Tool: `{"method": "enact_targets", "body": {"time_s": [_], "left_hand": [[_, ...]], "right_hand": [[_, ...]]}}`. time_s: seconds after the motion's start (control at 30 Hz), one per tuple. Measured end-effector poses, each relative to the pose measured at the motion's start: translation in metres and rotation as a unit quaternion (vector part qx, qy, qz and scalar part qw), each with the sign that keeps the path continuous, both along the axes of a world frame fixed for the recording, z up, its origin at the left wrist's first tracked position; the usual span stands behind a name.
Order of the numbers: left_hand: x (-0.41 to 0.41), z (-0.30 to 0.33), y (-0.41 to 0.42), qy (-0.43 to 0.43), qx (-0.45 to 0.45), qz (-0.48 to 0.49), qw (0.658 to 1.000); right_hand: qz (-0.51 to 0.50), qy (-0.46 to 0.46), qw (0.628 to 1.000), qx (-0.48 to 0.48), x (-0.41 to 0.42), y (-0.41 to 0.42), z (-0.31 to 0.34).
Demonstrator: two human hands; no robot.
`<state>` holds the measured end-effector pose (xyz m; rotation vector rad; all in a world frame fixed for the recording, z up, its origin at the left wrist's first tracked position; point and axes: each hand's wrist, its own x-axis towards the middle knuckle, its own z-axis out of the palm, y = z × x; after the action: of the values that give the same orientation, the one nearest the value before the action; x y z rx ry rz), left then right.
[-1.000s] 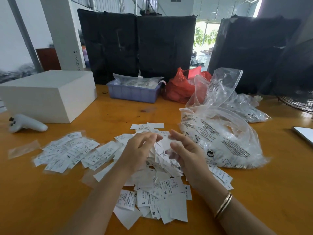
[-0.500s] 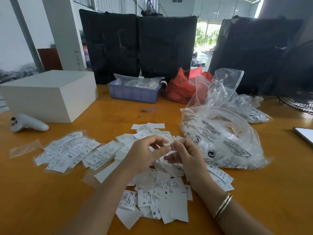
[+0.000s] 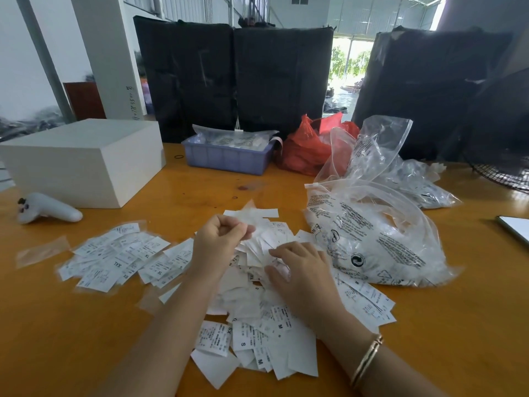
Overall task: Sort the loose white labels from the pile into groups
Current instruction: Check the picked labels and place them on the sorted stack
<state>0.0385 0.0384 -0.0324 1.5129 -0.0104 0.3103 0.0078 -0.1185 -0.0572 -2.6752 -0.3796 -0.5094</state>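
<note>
A pile of loose white labels (image 3: 257,333) with size letters lies in the middle of the orange table (image 3: 71,339). A spread group of labels (image 3: 120,256) marked XL and XXL lies to its left. My left hand (image 3: 220,242) hovers over the pile's far part, thumb and fingers pinched on a white label (image 3: 252,222). My right hand (image 3: 303,270) rests palm down on the pile with fingers spread, touching labels but gripping none that I can see.
A clear printed plastic bag (image 3: 380,242) lies right of the pile. Behind are a blue tray (image 3: 226,159), a red bag (image 3: 309,150) and a white box (image 3: 83,159). A white controller (image 3: 48,209) lies far left. A white tablet edge (image 3: 515,229) is at the right.
My hands were together above the pile handling a label. Now the left hand has lifted away with the label and the right hand has dropped onto the pile.
</note>
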Motion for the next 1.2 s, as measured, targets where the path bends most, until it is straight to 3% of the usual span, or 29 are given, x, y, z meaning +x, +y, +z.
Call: {"method": "enact_targets", "body": {"time_s": [0.07, 0.17, 0.37, 0.6, 0.87, 1.2], "left_hand": [[0.000, -0.001, 0.000, 0.013, 0.004, 0.015, 1.000], [0.001, -0.001, 0.001, 0.031, 0.023, 0.026, 0.999], [-0.001, -0.001, 0.000, 0.027, 0.023, 0.025, 0.999], [-0.001, -0.001, -0.001, 0.025, 0.037, 0.025, 0.999], [-0.003, -0.002, -0.004, 0.022, 0.074, 0.014, 0.997], [-0.003, -0.002, -0.005, 0.026, 0.088, 0.013, 0.996]], "right_hand": [[-0.005, -0.004, 0.999, -0.038, 0.000, 0.005, 0.001], [-0.030, 0.006, 0.999, -0.021, 0.001, 0.005, 0.002], [-0.087, 0.083, 0.990, -0.068, 0.007, -0.013, 0.004], [-0.088, 0.030, 0.986, -0.136, 0.005, -0.008, 0.005], [-0.050, 0.060, 0.991, -0.105, 0.010, -0.007, 0.001], [-0.078, -0.009, 0.994, -0.069, 0.009, -0.008, 0.004]]}}
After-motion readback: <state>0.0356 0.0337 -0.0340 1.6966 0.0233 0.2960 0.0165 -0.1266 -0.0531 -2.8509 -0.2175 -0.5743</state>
